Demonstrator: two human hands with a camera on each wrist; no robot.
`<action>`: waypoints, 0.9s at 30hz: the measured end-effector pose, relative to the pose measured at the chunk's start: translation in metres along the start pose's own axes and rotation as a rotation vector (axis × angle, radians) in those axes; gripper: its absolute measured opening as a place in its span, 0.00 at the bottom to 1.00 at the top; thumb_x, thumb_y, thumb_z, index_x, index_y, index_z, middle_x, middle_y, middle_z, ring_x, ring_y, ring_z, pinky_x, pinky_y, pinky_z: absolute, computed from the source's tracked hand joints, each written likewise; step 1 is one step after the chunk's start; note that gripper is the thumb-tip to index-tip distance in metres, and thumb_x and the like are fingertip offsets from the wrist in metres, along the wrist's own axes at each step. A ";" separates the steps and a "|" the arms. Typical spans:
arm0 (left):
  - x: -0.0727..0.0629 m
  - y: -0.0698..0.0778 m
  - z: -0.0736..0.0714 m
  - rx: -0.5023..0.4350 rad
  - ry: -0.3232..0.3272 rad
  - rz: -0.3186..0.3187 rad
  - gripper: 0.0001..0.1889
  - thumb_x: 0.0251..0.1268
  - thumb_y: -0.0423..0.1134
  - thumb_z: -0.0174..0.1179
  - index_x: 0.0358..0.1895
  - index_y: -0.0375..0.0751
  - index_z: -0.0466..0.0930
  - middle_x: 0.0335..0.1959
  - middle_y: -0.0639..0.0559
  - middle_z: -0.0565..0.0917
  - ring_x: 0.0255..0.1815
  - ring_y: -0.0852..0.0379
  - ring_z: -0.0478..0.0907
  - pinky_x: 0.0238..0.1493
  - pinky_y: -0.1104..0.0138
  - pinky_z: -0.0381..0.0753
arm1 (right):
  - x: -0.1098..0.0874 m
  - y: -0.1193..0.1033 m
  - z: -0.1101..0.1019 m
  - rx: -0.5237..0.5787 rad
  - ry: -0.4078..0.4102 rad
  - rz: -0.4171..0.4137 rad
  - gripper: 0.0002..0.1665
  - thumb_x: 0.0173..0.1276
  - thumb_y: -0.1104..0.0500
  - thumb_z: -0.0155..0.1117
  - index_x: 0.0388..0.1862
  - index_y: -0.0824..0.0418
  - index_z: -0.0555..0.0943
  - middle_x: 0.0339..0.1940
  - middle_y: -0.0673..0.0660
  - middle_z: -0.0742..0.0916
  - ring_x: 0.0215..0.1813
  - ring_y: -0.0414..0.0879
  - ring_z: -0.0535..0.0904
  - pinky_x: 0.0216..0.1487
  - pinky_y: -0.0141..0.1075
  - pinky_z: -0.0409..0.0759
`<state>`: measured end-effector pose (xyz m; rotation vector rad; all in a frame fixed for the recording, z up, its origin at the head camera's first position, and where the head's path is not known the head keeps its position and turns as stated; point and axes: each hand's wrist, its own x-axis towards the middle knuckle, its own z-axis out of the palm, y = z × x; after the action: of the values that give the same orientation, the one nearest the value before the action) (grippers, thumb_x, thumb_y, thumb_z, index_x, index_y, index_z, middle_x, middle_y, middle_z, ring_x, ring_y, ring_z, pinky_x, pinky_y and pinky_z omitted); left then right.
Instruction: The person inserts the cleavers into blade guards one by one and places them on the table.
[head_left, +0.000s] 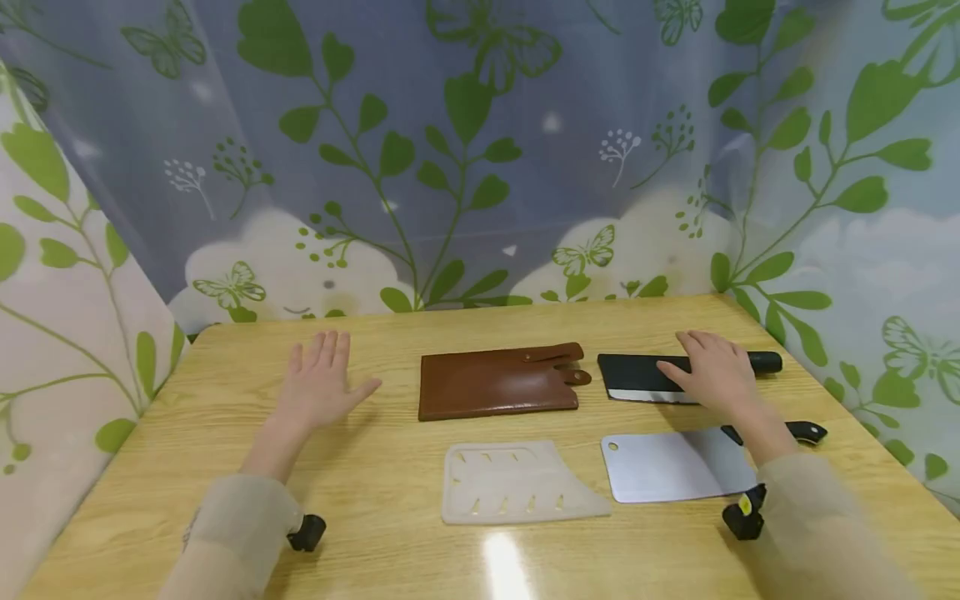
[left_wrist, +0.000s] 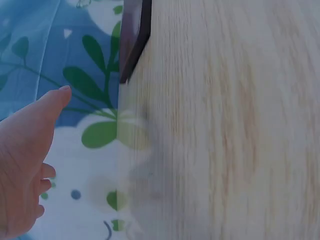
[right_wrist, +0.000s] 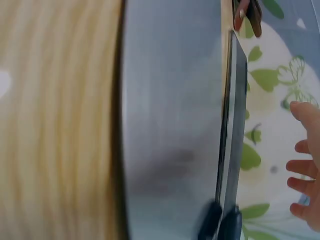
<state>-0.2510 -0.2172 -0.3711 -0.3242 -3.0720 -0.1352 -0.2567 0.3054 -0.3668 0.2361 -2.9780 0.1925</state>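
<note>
My left hand [head_left: 322, 387], fingers spread, is held over the left part of the table with nothing in it; the brown leather sheath [head_left: 495, 383] lies to its right. In the head view my right hand [head_left: 716, 375] covers part of a black cleaver [head_left: 637, 375] with a bright edge. The right wrist view shows that hand [right_wrist: 310, 170] apart from the blades, fingers loose and holding nothing. Nearer me lies a silver cleaver [head_left: 667, 467] with a hole in its corner; my right forearm hides part of its black handle [head_left: 806, 432].
A whitish slotted blade guard [head_left: 517, 483] lies in front of the sheath, left of the silver cleaver. All lie on a wooden table [head_left: 375, 542]. Behind and beside it hangs a leaf-printed curtain [head_left: 480, 208]. Small black devices [head_left: 306, 533] sit at both wrists.
</note>
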 end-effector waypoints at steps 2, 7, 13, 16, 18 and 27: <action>0.001 0.007 -0.003 0.026 0.009 0.023 0.51 0.62 0.69 0.39 0.72 0.29 0.38 0.72 0.32 0.45 0.72 0.37 0.38 0.67 0.44 0.29 | -0.004 0.007 -0.002 -0.012 0.036 -0.013 0.38 0.66 0.46 0.56 0.63 0.73 0.66 0.61 0.74 0.70 0.62 0.69 0.61 0.58 0.64 0.55; 0.001 0.032 -0.010 0.044 0.050 0.093 0.49 0.59 0.68 0.46 0.70 0.29 0.50 0.68 0.34 0.59 0.68 0.37 0.54 0.66 0.43 0.45 | -0.016 0.030 -0.009 0.034 0.089 -0.074 0.34 0.63 0.49 0.61 0.58 0.74 0.71 0.54 0.74 0.75 0.55 0.70 0.68 0.52 0.63 0.64; -0.004 0.065 -0.014 0.000 0.052 0.148 0.45 0.55 0.68 0.52 0.64 0.32 0.64 0.59 0.38 0.73 0.60 0.40 0.68 0.61 0.47 0.62 | -0.033 0.061 -0.015 0.293 -0.016 -0.092 0.34 0.63 0.50 0.62 0.57 0.75 0.71 0.52 0.74 0.77 0.55 0.69 0.69 0.51 0.60 0.67; -0.008 0.080 -0.012 -0.013 0.023 0.189 0.44 0.53 0.69 0.53 0.63 0.34 0.66 0.57 0.40 0.74 0.58 0.41 0.70 0.59 0.48 0.64 | -0.043 0.073 -0.018 0.362 -0.080 -0.072 0.33 0.64 0.50 0.62 0.58 0.74 0.71 0.52 0.74 0.77 0.54 0.68 0.70 0.50 0.59 0.68; -0.011 0.090 -0.008 -0.014 0.003 0.227 0.45 0.53 0.69 0.54 0.64 0.35 0.65 0.57 0.41 0.74 0.58 0.42 0.70 0.58 0.48 0.65 | -0.050 0.081 -0.019 0.392 -0.112 -0.063 0.33 0.65 0.51 0.61 0.59 0.74 0.70 0.52 0.73 0.77 0.54 0.68 0.69 0.50 0.59 0.69; -0.021 0.126 0.011 0.044 -0.136 0.418 0.50 0.51 0.71 0.53 0.70 0.38 0.57 0.66 0.45 0.66 0.65 0.45 0.62 0.64 0.50 0.58 | -0.073 0.110 -0.017 0.390 -0.240 -0.032 0.36 0.63 0.52 0.63 0.61 0.75 0.67 0.56 0.75 0.74 0.57 0.72 0.66 0.47 0.60 0.70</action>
<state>-0.2043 -0.0979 -0.3727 -0.9953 -3.0454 -0.0276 -0.2015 0.4260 -0.3743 0.3729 -3.1408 0.7966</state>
